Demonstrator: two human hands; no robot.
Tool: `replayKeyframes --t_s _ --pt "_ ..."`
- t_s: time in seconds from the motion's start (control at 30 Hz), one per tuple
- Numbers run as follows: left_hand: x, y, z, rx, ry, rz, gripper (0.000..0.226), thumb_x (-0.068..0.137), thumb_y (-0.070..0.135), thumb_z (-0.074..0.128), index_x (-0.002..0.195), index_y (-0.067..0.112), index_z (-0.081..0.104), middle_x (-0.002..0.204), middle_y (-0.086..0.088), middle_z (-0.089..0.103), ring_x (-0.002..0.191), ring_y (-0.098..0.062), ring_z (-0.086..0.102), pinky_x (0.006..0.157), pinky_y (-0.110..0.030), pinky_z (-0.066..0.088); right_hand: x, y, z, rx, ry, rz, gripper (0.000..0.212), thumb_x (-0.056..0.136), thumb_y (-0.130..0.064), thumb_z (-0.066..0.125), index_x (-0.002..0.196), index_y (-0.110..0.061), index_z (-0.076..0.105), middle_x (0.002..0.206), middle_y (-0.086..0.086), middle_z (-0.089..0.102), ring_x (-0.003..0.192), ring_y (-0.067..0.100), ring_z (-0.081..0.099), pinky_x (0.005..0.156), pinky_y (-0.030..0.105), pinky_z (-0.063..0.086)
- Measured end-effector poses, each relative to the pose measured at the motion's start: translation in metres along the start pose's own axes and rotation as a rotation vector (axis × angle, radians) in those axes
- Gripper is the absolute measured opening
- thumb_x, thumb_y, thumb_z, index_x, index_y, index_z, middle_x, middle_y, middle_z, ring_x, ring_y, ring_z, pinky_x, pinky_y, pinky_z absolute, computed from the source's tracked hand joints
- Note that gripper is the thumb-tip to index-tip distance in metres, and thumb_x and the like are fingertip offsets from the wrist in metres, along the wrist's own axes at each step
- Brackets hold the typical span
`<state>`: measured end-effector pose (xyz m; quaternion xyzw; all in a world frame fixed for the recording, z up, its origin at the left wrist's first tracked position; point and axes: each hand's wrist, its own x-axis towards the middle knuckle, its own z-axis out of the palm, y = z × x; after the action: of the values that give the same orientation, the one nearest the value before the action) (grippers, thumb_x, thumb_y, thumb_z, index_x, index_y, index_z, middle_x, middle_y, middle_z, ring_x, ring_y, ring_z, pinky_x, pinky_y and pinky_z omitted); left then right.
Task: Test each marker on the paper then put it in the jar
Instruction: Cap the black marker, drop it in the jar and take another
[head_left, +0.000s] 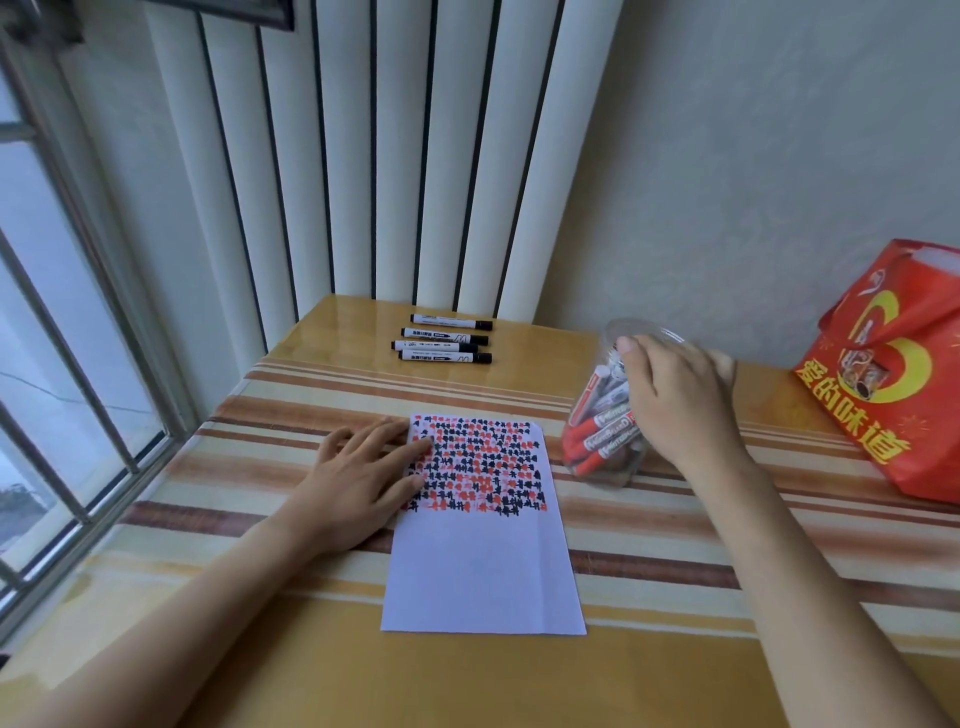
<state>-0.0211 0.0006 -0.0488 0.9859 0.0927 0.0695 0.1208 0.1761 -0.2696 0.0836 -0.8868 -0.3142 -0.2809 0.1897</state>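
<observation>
Four capped black markers (444, 339) lie near the table's (675, 675) far edge: light, stiff, slick barrels, best pinched mid-barrel. Left hand (363, 478) presses flat on the paper (483, 571); right hand (675, 400) grips the clear jar (602, 441).

My striped table (322, 670) by the window.
On it lie the marked paper (480, 566), four black markers (444, 339), a clear jar (605, 415) of markers, and a red bag (898, 374).

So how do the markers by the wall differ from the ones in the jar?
The four markers by the wall lie flat in a row on the table, capped in black. The markers in the jar stand leaning together, several with red ends. Both have white printed barrels.
</observation>
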Motion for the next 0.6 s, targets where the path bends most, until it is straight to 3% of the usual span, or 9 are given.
replayKeyframes --t_s 0.07,0.13,0.23,0.3,0.37,0.43,0.53,0.6 --pt "0.0 0.0 0.0 0.005 0.003 0.0 0.069 0.093 0.074 0.003 0.155 0.052 0.022 0.166 0.013 0.018 0.154 -0.008 0.008 0.122 -0.043 0.001 0.002 -0.003 0.002 -0.062 -0.025 0.04 0.052 0.104 -0.049 0.026 0.094 -0.02 0.068 0.097 0.004 0.073 0.102 0.03 0.063 0.093 0.041 0.03" --pt "0.001 0.0 0.001 -0.013 0.018 -0.006 0.068 0.093 0.073 0.005 0.155 0.052 0.024 0.166 0.013 0.02 0.154 -0.008 0.009 0.122 -0.042 0.001 0.002 -0.01 0.004 -0.059 0.045 0.085 0.05 0.102 -0.051 0.034 0.109 -0.013 0.067 0.108 0.012 0.069 0.106 0.034 0.059 0.093 0.044 0.035" --pt "0.001 0.0 0.002 -0.025 0.027 -0.013 0.068 0.094 0.073 0.005 0.154 0.052 0.026 0.165 0.013 0.022 0.154 -0.007 0.01 0.122 -0.041 0.0 -0.004 -0.034 0.005 0.025 0.364 -0.014 0.026 0.098 -0.025 0.056 0.112 -0.005 0.065 0.112 0.016 0.064 0.105 0.037 0.056 0.086 0.044 0.042" --pt "0.002 -0.001 0.003 -0.015 0.024 -0.008 0.068 0.094 0.073 0.004 0.155 0.051 0.025 0.165 0.014 0.021 0.154 -0.007 0.009 0.122 -0.041 -0.001 -0.006 -0.054 0.011 0.131 0.46 -0.155 0.014 0.092 -0.007 0.06 0.103 -0.003 0.066 0.108 0.015 0.064 0.1 0.033 0.056 0.085 0.042 0.043" --pt "0.003 -0.002 0.003 -0.008 0.023 -0.005 0.068 0.094 0.073 0.004 0.155 0.051 0.023 0.165 0.013 0.02 0.154 -0.007 0.01 0.123 -0.042 -0.001 -0.004 -0.073 0.031 0.243 0.389 -0.262 0.012 0.089 0.002 0.059 0.097 -0.001 0.067 0.103 0.013 0.064 0.096 0.028 0.056 0.083 0.033 0.043" --pt "0.004 -0.003 0.004 0.006 0.019 -0.001 0.067 0.094 0.073 0.002 0.155 0.051 0.021 0.164 0.014 0.019 0.153 -0.007 0.009 0.123 -0.042 -0.001 0.001 -0.084 0.061 0.305 0.211 -0.285 0.014 0.09 0.003 0.058 0.097 -0.004 0.067 0.1 0.007 0.065 0.095 0.021 0.057 0.083 0.023 0.042" --pt "0.005 -0.004 0.005 0.002 0.024 0.006 0.067 0.095 0.073 0.003 0.155 0.05 0.021 0.164 0.013 0.019 0.153 -0.008 0.01 0.124 -0.043 0.0 0.014 -0.09 0.117 0.323 -0.091 -0.188 0.02 0.096 -0.001 0.056 0.108 -0.011 0.069 0.109 0.002 0.068 0.105 0.015 0.06 0.092 0.026 0.051" --pt "0.004 -0.005 0.006 -0.01 0.037 0.015 0.067 0.096 0.073 0.005 0.155 0.049 0.024 0.163 0.011 0.023 0.153 -0.01 0.013 0.124 -0.045 0.003 0.027 -0.09 0.15 0.295 -0.2 -0.128 0.027 0.099 -0.001 0.054 0.119 -0.012 0.069 0.119 0.002 0.069 0.114 0.017 0.06 0.099 0.031 0.052"
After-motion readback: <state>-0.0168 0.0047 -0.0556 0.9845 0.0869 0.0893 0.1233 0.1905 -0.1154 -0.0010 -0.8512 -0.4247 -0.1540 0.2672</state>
